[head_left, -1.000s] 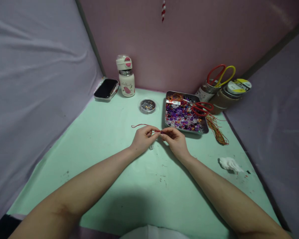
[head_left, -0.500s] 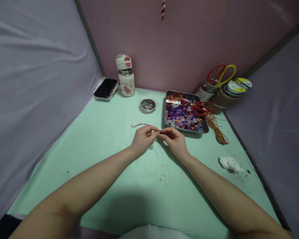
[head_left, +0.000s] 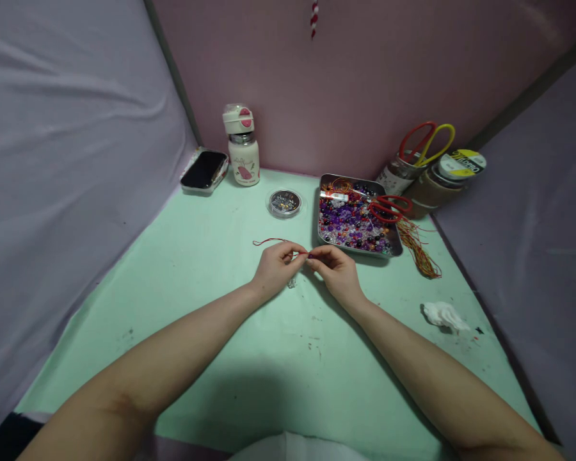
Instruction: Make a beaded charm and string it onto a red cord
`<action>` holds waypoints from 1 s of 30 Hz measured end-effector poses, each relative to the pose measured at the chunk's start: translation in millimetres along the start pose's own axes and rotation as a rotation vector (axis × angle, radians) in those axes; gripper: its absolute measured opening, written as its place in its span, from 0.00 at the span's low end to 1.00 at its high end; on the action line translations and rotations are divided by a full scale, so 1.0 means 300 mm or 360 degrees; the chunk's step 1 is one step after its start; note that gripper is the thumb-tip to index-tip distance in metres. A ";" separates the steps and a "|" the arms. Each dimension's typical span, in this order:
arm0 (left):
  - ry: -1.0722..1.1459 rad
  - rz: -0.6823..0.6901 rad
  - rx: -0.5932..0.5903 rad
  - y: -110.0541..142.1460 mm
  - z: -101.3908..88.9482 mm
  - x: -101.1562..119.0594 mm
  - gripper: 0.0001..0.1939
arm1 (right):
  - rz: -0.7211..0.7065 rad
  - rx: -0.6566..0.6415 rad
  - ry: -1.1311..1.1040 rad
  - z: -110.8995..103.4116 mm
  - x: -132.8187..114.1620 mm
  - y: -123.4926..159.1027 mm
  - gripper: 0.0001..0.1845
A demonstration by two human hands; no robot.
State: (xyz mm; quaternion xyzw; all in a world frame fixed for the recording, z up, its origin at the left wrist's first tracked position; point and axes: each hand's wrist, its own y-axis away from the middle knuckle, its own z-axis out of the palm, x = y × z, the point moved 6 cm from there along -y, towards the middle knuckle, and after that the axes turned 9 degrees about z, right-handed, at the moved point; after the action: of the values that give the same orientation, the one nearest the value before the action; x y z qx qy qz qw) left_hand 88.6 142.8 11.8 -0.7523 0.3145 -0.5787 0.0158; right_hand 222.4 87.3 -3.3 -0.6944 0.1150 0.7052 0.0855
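A thin red cord (head_left: 269,240) runs out behind my left hand (head_left: 278,264) and ends in a loop on its left. Thumb and fingertips of that hand pinch the cord close to its other end. Directly opposite, almost touching, my right hand (head_left: 335,267) is closed in a pinch on a small dark bead (head_left: 310,256), mostly covered by the fingers. Whether the cord passes through the bead I cannot tell. A few small silvery pieces (head_left: 292,283) lie on the green tabletop (head_left: 269,346) just below the left hand.
Behind my right hand stands a metal tray (head_left: 360,254) of mixed beads with red scissors (head_left: 390,209) on it. A round clear case (head_left: 285,203), bottle (head_left: 244,153) and phone (head_left: 204,170) are further left. Jars (head_left: 434,192), cord bundle (head_left: 418,251) and crumpled tissue (head_left: 444,316) are right.
Both hands stay in nearly the same place. The dark bead at the right fingertips shows slightly more clearly now.
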 end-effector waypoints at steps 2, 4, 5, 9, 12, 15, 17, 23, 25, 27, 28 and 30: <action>-0.0002 -0.0017 -0.0013 -0.001 0.002 0.000 0.05 | -0.0004 -0.0004 0.0011 0.000 0.002 0.000 0.08; -0.0005 -0.0034 -0.0031 0.000 0.003 0.000 0.05 | -0.0004 0.0000 0.0009 -0.002 0.006 -0.001 0.08; -0.0005 -0.0044 -0.0041 0.000 0.004 0.000 0.05 | -0.0001 0.0002 0.0002 -0.003 0.009 -0.001 0.09; 0.0007 -0.0073 -0.0063 0.002 0.003 0.005 0.06 | 0.0009 0.0006 -0.0009 -0.003 0.014 -0.003 0.08; 0.0018 -0.0066 -0.0047 0.004 -0.002 0.014 0.07 | 0.0009 0.0012 0.0004 -0.002 0.010 -0.003 0.08; 0.0033 -0.0045 -0.0049 0.005 -0.003 0.017 0.06 | 0.0012 0.0017 0.0018 -0.001 0.008 -0.002 0.09; 0.0030 -0.0028 -0.0053 0.005 -0.002 0.015 0.05 | 0.0015 0.0017 0.0021 -0.001 0.008 -0.002 0.10; 0.0029 -0.0022 -0.0065 0.006 0.002 0.007 0.05 | 0.0011 0.0012 0.0054 0.000 0.003 0.002 0.09; 0.0027 -0.0035 -0.0073 0.005 0.003 0.007 0.05 | 0.0011 0.0014 0.0065 0.000 0.003 0.002 0.09; 0.0033 -0.0048 -0.0080 0.005 0.004 0.009 0.05 | 0.0014 0.0014 0.0053 0.000 0.004 0.002 0.10; 0.0035 -0.0053 -0.0084 0.004 0.005 0.009 0.05 | 0.0016 0.0012 0.0045 0.000 0.006 0.001 0.10; 0.0030 -0.0061 -0.0094 0.004 0.006 0.010 0.05 | 0.0018 0.0009 0.0039 0.000 0.008 0.001 0.10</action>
State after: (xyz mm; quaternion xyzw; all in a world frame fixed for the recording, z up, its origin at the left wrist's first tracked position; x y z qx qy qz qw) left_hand 90.2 139.8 13.3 -0.7528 0.3173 -0.5763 -0.0205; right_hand 222.4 87.0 -5.8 -0.7021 0.1220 0.6968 0.0820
